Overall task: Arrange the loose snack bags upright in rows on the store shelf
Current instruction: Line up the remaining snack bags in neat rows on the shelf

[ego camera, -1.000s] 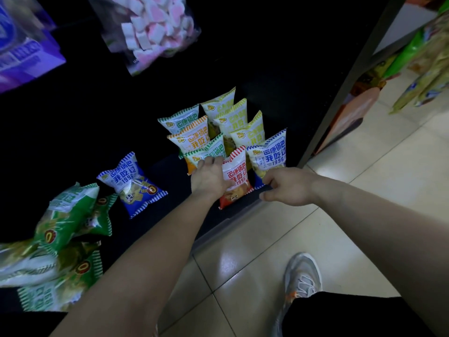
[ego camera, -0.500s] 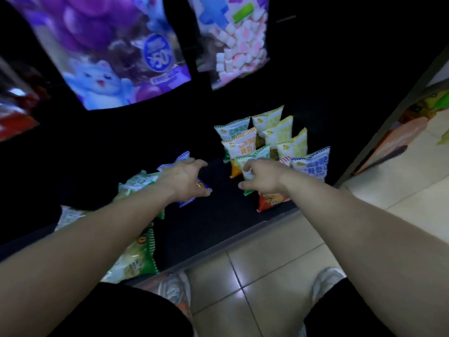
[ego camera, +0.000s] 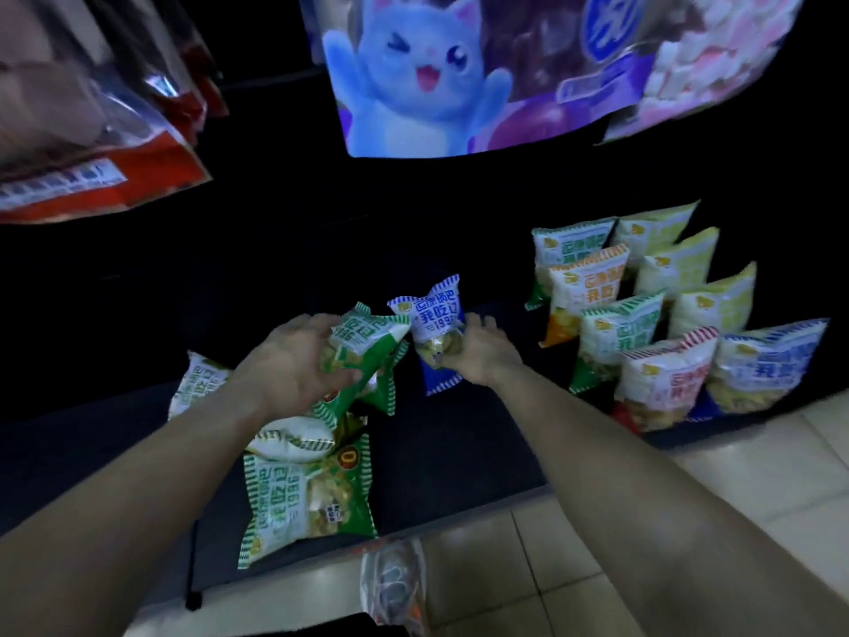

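Dark store shelf (ego camera: 459, 457) runs low above a tiled floor (ego camera: 597, 512). The left hand (ego camera: 294, 365) grasps a green snack bag (ego camera: 367, 337), fingers curled round it, over a loose pile of green bags (ego camera: 308, 489) lying flat at the shelf's left. The right hand (ego camera: 482, 356) grips a blue snack bag (ego camera: 436, 321) by its lower half, held upright near mid-shelf. To the right, more bags stand upright in rows (ego camera: 643, 314). A big cat-printed bag (ego camera: 413, 75) hangs above.
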Demonstrator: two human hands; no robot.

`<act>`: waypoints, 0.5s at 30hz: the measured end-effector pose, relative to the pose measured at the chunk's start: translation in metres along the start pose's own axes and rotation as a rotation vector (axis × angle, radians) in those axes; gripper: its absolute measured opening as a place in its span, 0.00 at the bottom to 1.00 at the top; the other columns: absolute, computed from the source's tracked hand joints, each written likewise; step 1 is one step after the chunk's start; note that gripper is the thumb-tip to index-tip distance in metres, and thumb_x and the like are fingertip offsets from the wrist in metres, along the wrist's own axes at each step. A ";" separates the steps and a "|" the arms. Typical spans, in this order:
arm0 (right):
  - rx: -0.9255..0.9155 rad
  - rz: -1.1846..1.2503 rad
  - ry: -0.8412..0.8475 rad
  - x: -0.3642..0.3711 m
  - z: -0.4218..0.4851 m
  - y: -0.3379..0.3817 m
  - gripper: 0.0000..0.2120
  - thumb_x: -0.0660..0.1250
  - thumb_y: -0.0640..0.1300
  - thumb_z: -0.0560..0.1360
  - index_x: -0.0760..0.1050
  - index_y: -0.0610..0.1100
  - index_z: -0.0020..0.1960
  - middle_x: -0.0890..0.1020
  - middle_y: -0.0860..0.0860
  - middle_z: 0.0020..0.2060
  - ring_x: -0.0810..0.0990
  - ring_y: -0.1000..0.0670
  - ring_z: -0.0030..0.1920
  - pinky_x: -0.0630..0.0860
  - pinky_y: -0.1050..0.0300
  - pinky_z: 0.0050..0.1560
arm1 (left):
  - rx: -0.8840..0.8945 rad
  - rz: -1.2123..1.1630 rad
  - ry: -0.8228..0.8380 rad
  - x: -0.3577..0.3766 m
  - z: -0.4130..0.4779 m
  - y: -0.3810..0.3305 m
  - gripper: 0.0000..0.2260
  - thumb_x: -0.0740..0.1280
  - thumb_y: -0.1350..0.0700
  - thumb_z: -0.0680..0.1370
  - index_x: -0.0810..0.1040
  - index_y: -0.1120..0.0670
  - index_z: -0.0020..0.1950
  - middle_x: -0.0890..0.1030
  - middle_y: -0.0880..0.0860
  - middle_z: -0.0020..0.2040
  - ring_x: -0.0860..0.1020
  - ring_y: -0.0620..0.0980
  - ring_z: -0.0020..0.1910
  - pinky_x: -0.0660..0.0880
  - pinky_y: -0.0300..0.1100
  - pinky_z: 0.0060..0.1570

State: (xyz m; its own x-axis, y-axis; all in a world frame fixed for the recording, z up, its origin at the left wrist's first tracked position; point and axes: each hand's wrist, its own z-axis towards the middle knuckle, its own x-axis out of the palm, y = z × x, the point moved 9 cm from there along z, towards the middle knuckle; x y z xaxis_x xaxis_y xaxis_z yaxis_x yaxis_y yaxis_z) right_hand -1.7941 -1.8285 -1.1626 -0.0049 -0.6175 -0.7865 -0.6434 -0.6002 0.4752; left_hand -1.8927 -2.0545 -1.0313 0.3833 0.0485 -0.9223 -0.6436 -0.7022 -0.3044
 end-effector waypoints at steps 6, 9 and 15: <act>0.160 0.252 0.020 0.043 0.043 -0.022 0.49 0.75 0.63 0.63 0.57 0.44 0.75 0.69 0.43 0.68 0.70 0.40 0.66 0.72 0.44 0.61 | -0.031 -0.020 0.075 0.021 0.022 -0.008 0.40 0.69 0.35 0.72 0.55 0.47 0.78 0.63 0.52 0.76 0.62 0.53 0.73 0.64 0.50 0.70; 0.117 0.231 -0.007 0.033 0.042 -0.022 0.42 0.78 0.62 0.58 0.66 0.46 0.65 0.74 0.46 0.59 0.75 0.44 0.57 0.76 0.48 0.53 | -0.026 -0.012 0.111 0.028 0.025 -0.018 0.41 0.69 0.35 0.72 0.54 0.47 0.78 0.60 0.52 0.77 0.60 0.53 0.75 0.63 0.50 0.71; -0.019 0.182 -0.109 -0.027 -0.008 -0.026 0.41 0.77 0.60 0.53 0.66 0.50 0.62 0.74 0.51 0.52 0.76 0.48 0.53 0.77 0.49 0.49 | -0.001 -0.061 0.087 0.019 0.025 -0.053 0.40 0.70 0.38 0.72 0.56 0.48 0.78 0.63 0.53 0.75 0.61 0.53 0.73 0.64 0.51 0.70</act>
State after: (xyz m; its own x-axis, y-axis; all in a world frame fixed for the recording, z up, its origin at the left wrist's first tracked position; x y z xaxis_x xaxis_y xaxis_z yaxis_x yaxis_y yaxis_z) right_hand -1.7710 -1.7999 -1.1503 -0.2029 -0.6589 -0.7244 -0.6095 -0.4940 0.6200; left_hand -1.8682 -1.9987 -1.0391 0.4777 0.0298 -0.8780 -0.6168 -0.7003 -0.3593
